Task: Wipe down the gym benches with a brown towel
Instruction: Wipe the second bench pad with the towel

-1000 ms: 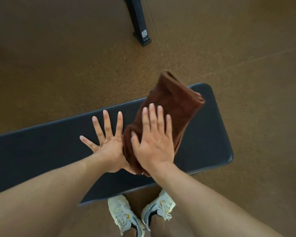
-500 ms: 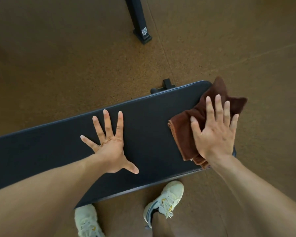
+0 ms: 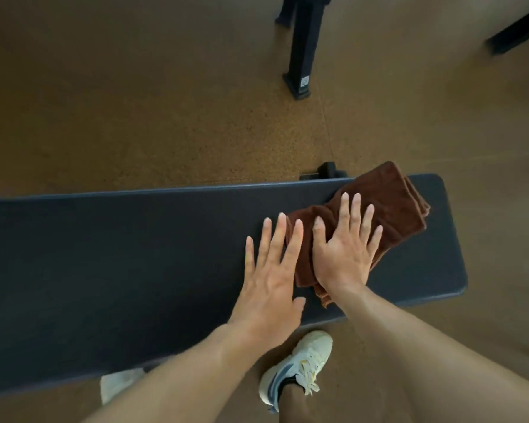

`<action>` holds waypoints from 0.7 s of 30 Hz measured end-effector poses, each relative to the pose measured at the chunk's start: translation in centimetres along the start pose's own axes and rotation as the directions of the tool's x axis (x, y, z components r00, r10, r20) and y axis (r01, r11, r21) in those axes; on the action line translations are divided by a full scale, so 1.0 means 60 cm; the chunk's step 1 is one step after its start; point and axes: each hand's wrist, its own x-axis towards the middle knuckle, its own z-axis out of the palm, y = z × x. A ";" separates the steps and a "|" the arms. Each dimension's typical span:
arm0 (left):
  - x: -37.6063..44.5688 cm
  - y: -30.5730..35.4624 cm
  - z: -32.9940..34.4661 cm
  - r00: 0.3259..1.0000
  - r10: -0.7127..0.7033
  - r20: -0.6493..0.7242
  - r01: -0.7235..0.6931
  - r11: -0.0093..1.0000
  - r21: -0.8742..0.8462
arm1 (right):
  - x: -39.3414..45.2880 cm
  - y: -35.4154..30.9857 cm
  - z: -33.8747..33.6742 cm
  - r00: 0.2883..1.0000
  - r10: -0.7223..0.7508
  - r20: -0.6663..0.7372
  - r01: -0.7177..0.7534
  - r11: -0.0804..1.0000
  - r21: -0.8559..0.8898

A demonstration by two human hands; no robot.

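**Both palms flat on the bench, towel under the right hand**

Across the middle of the frame a dark padded bench (image 3: 135, 254) ran from the left edge to a rounded end at the right. Toward that right end lay the folded brown towel (image 3: 391, 203), set at a slant, its far corner reaching just past the bench's back edge and its near corner reaching the front edge.

The right hand (image 3: 342, 254) pressed flat on the lower half of the towel, fingers straight and slightly spread, gripping nothing. The left hand (image 3: 269, 270) lay just beside it, palm down on the bare pad, fingers also straight and a little apart; its index finger touched or overlapped the towel's left edge, and the thumb pointed toward the right wrist. Both bare forearms came in from the bottom of the frame.

Below the bench's front edge, at lower centre, a white trainer (image 3: 300, 367) with a blue stripe stood on the brown speckled floor (image 3: 135, 102). A second pale shoe (image 3: 119, 383) showed partly under the left forearm, blurred. At the top centre a black metal post (image 3: 303, 47) rose from the floor, with a small label near its foot. A black bar (image 3: 516, 35) crossed the upper right corner. Behind the bench's back edge a small black part (image 3: 324, 172) of its frame poked out.
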 end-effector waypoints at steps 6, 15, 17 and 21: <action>-0.143 -0.220 -0.104 0.970 0.027 -0.242 -0.003 0.995 0.096 | -0.102 -0.230 0.042 0.966 -0.249 0.066 0.249 0.968 -0.005; -0.112 -0.194 -0.102 0.936 -0.007 -0.352 0.019 0.999 0.031 | -0.064 -0.279 0.050 0.597 -0.778 0.197 0.798 0.600 -0.049; -0.079 -0.159 -0.079 0.926 0.036 -0.376 -0.017 0.998 0.054 | -0.020 -0.241 0.032 0.608 -0.770 0.194 0.787 0.616 -0.020; -0.004 -0.083 -0.039 0.958 0.079 -0.275 -0.043 0.990 0.133 | 0.078 -0.088 -0.016 0.835 -0.535 0.132 0.538 0.843 0.012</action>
